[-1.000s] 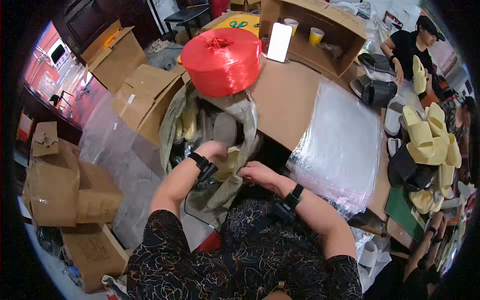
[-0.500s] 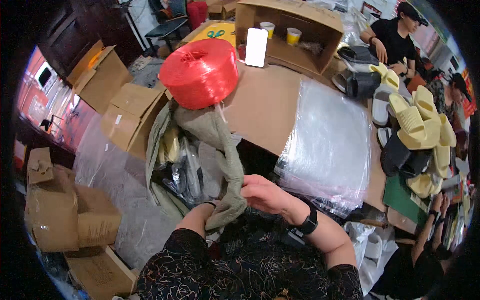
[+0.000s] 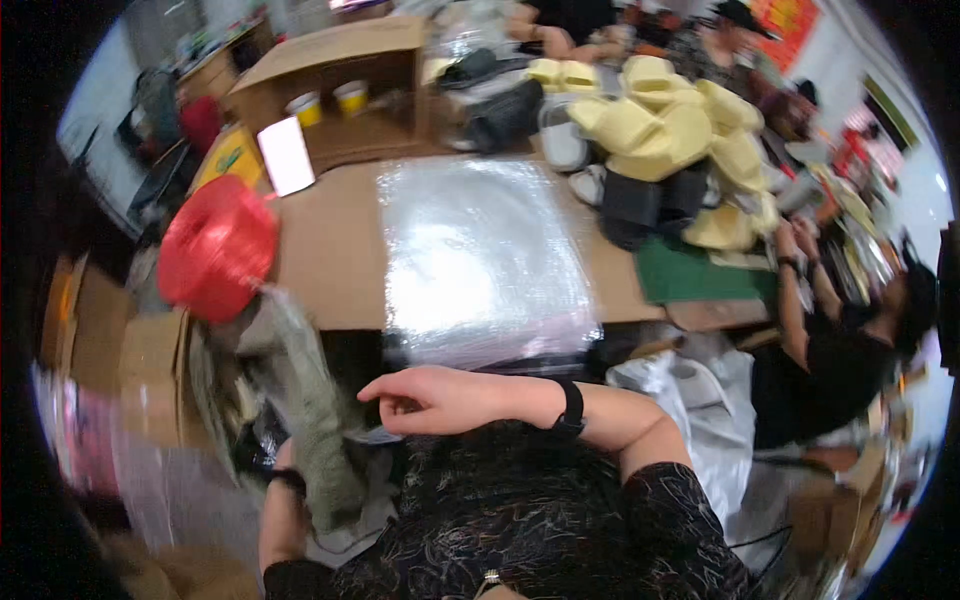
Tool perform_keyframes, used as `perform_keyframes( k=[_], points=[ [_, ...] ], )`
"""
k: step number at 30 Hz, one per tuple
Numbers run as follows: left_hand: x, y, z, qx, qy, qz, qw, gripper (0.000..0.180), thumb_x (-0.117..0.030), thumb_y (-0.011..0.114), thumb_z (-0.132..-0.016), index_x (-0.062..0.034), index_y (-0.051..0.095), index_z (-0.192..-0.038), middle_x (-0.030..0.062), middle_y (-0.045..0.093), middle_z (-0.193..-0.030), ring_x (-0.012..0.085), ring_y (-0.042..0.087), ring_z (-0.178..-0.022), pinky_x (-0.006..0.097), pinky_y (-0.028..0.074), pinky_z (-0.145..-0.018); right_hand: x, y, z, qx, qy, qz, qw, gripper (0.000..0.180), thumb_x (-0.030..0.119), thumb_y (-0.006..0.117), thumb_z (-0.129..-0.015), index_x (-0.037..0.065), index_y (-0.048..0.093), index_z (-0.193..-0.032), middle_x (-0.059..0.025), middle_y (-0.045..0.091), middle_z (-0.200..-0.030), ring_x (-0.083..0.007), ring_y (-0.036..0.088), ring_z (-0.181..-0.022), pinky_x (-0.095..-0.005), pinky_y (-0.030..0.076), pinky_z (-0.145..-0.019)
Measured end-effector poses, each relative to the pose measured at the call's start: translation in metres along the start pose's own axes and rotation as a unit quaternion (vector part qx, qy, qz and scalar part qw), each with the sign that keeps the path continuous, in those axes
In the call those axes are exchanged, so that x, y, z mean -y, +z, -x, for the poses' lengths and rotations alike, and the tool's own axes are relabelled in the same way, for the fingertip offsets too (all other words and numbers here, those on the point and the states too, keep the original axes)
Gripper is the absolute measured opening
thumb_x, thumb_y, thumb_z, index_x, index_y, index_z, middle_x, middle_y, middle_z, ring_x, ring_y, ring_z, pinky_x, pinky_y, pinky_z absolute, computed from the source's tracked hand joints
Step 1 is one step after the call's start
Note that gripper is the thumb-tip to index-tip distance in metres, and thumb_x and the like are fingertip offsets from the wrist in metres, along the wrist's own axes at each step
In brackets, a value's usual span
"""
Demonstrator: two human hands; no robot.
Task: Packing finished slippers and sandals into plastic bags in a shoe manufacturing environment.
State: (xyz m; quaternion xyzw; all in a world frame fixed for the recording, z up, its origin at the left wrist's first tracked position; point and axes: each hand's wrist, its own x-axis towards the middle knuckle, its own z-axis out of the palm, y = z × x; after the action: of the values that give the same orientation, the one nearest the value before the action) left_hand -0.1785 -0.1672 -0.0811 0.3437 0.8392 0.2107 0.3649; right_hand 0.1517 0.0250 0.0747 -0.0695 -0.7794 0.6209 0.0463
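Below the table's near edge: right hand point(image 3: 435, 400) crosses the body, palm down, fingers loosely curled, pinching nothing I can make out.
Left hand: buried behind the grey-green sack point(image 3: 315, 420); only the wrist with its dark band point(image 3: 288, 480) shows, so whether it grips I cannot tell.
Sack: hangs limp off the table's left near corner, mouth slumped, just beside the right fingertips.
Step in hand, as I read it: working at that sack; best to get the mouth pulled wide with one hand low and one high, so the cloth doesn't fold shut.
Right arm pose: elbow out to the right, forearm level, black watch point(image 3: 572, 408) at the wrist.
Table middle: clear bags point(image 3: 480, 260) in a shiny stack, reaching the near edge.
Left edge: red twine spool point(image 3: 215, 250).
Far edge: open cardboard box point(image 3: 340, 90) with two cups; yellow slippers point(image 3: 660, 125) heaped at the far right.
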Motion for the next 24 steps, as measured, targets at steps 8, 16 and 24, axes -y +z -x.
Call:
perform_keyframes(
  k=[8, 16, 24],
  points=[
    [-0.098, -0.062, 0.017, -0.208, 0.232, -0.177, 0.934, 0.036, -0.015, 0.059, -0.092, 0.0027, 0.057, -0.123, 0.0193, 0.066, -0.109, 0.0357, 0.061, -0.104, 0.040, 0.046, -0.094, -0.033, -0.074, 0.216, -0.519, 0.131, 0.249, 0.807, 0.032, 0.017, 0.065, -0.085, 0.003, 0.064, -0.114, -0.0127, 0.068, -0.094, -0.0246, 0.067, -0.085, -0.0360, 0.053, -0.073],
    [-0.248, 0.017, 0.084, -0.111, 0.475, -0.154, 0.859, 0.046, -0.013, 0.067, -0.086, -0.0014, 0.054, -0.128, 0.0198, 0.042, -0.145, 0.0362, 0.038, -0.135, 0.045, 0.031, -0.111, -0.123, -0.044, 0.482, -0.632, 0.595, 0.306, 0.391, 0.026, 0.025, 0.064, -0.081, 0.007, 0.072, -0.097, -0.0153, 0.071, -0.097, -0.0332, 0.068, -0.089, -0.0415, 0.054, -0.078],
    [-0.283, 0.102, 0.050, 0.022, 0.509, -0.249, 0.824, 0.059, -0.022, 0.075, -0.080, -0.0079, 0.053, -0.132, 0.0239, 0.034, -0.150, 0.0460, 0.032, -0.137, 0.051, 0.034, -0.109, -0.225, 0.023, 0.517, -0.615, 0.578, 0.318, 0.431, 0.044, 0.045, 0.073, -0.072, 0.004, 0.075, -0.087, -0.0166, 0.071, -0.099, -0.0357, 0.067, -0.094, -0.0448, 0.050, -0.086]
  ],
)
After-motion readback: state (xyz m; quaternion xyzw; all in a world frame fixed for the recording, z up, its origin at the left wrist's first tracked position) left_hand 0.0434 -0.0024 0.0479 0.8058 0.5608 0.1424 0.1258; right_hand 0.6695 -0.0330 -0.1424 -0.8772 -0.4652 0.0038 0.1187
